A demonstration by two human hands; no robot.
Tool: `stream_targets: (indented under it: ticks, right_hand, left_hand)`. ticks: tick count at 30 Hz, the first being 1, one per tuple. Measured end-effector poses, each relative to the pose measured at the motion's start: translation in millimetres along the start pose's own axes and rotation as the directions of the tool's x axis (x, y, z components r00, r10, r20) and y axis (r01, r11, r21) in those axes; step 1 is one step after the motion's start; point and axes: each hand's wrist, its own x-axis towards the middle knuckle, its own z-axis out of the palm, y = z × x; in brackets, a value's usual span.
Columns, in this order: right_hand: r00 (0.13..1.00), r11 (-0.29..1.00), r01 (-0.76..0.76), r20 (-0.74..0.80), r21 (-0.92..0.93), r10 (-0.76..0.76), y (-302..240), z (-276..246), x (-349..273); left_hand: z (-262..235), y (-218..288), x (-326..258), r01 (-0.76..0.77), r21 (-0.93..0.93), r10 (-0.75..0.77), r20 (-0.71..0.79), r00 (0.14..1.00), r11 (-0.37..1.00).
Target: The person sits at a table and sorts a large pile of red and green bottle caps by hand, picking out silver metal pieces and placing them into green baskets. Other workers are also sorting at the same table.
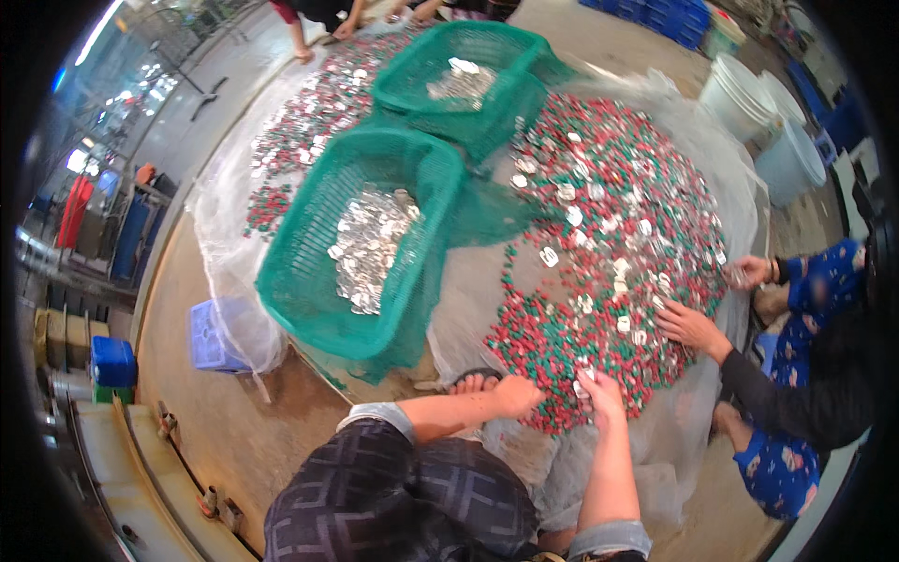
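Observation:
A wide heap of small red, green and silver pieces (618, 234) lies on a clear plastic sheet (655, 440) on the floor. My left hand (517, 394) rests closed at the heap's near edge, close to a sandalled foot (473, 380). My right hand (597, 389) is in the heap beside it, fingers closed on silver pieces (581, 386). A green mesh basket (309, 281) to my left holds sorted silver pieces (367, 245). A second green mesh basket (496, 47) farther back also holds some.
Another person's hands (688, 323) work the heap from the right; that person sits in dark sleeves and blue patterned clothes. White buckets (749, 94) stand at the back right. A blue crate (211, 337) and a blue box (114, 361) sit at the left. More people work at the far end.

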Motion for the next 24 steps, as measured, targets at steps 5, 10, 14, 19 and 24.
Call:
stream_targets:
  ticks: [5, 10, 14, 19, 24]
  right_hand:
    - [1.0, 1.0, 0.003, -0.004, 0.024, -0.003, 7, -7, 2]
    - [0.998, 1.0, -0.01, 0.065, 0.02, 0.009, -3, 8, -4]
    - [0.997, 0.999, 0.001, 0.082, -0.042, 0.002, -6, 19, -7]
    - [0.995, 0.997, 0.055, 0.087, -0.055, -0.05, -6, 32, -12]
    - [0.992, 0.991, 0.122, 0.045, -0.047, -0.12, -17, 48, -29]
  left_hand:
    - [-7, -3, 3, 0.01, -0.347, -0.054, -0.115, 0.992, 0.938]
    - [-23, -17, -6, 0.125, -0.968, -0.004, 0.127, 0.992, 0.219]
    - [-35, -11, -21, 0.092, -0.918, 0.098, 0.058, 0.993, -0.386]
    - [-42, 4, -23, -0.009, -0.753, 0.05, -0.056, 0.997, -0.658]
    - [-17, -9, -14, 0.009, -0.692, 0.054, -0.043, 0.998, -0.722]
